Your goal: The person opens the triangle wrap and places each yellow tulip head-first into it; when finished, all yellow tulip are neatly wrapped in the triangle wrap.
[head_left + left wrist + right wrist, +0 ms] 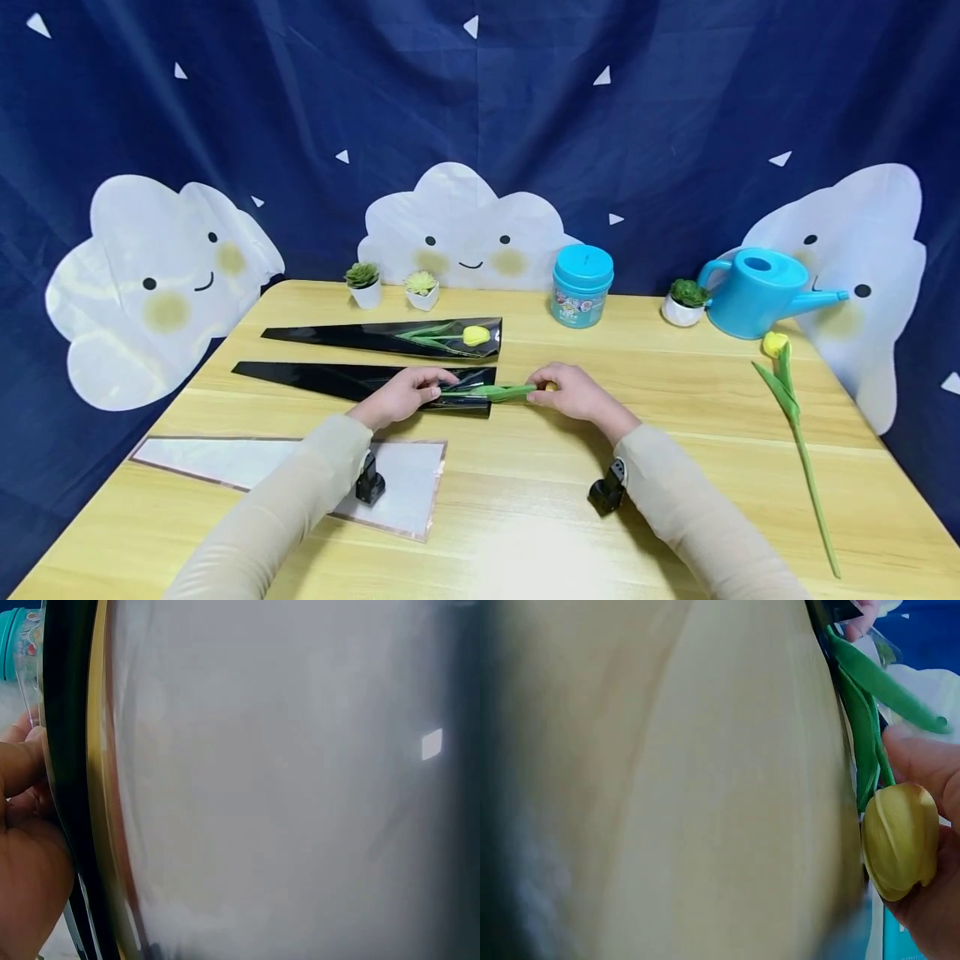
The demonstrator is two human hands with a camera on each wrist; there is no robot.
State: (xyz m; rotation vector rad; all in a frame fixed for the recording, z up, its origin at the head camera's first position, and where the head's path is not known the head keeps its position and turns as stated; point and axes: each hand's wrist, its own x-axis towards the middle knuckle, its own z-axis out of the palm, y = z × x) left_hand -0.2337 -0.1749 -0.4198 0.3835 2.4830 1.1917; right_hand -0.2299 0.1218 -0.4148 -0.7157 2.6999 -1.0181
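Observation:
A yellow tulip with green leaves is in my right hand, which pinches it just below the bloom. Its stem runs leftward into the open wide end of a black flower sleeve lying on the table. My left hand is at that opening; in the left wrist view its thumb and fingers pinch the sleeve's clear film. The stem's lower part is hidden by the left hand and the sleeve. Behind lies another black sleeve with a yellow tulip inside, its bloom near the wide end.
A white sleeve with a pinkish border lies under my left forearm. At the right lies a loose yellow tulip. Along the back stand small potted plants, a blue lidded tub and a blue watering can.

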